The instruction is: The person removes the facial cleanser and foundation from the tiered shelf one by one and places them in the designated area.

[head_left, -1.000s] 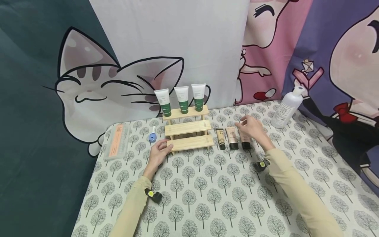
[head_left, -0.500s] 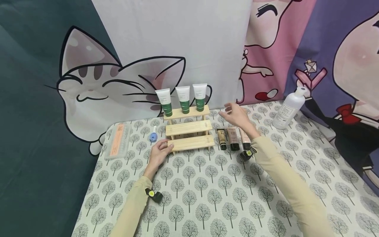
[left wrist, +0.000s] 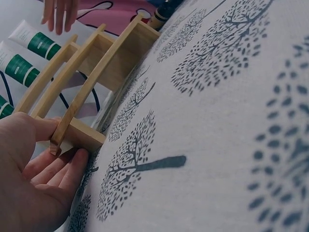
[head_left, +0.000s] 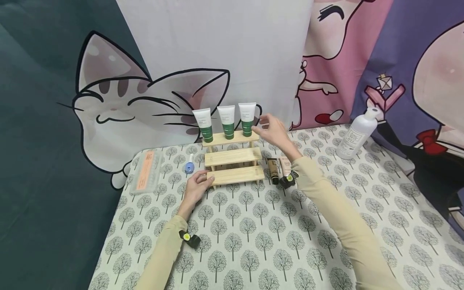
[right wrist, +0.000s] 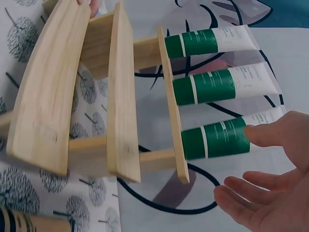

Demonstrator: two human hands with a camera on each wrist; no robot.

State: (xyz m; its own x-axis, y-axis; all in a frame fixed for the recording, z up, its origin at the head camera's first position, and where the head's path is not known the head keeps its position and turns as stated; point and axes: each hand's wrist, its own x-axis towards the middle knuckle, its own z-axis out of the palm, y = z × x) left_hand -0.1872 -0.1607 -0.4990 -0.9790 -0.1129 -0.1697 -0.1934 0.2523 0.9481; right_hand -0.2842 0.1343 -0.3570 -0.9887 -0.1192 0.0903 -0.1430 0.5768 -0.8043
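Observation:
A three-step wooden display stand (head_left: 234,156) carries three white-and-green squeeze tubes upright on its top step: the left tube (head_left: 203,125), the middle tube (head_left: 227,122) and the right tube (head_left: 247,119). My left hand (head_left: 197,187) pinches the left end of the lowest step; in the left wrist view the thumb (left wrist: 46,129) lies above the board and the fingers curl beneath it. Beside the right tube is my right hand (head_left: 274,133), fingers spread and relaxed. The right wrist view has its thumb (right wrist: 265,134) overlapping that tube, the other fingers apart from it.
Right of the stand lie a gold-and-black tube (head_left: 273,171) and a pink BB tube (head_left: 285,165), partly behind the right wrist. A white pump bottle (head_left: 357,135) stands farther right. On the left are a blue-and-white item (head_left: 189,166) and a clear plastic case (head_left: 146,172).
My right hand has moved left and away from the cosmetic tubes on the table, up to the right white-and-green tube. My left hand keeps its hold on the stand.

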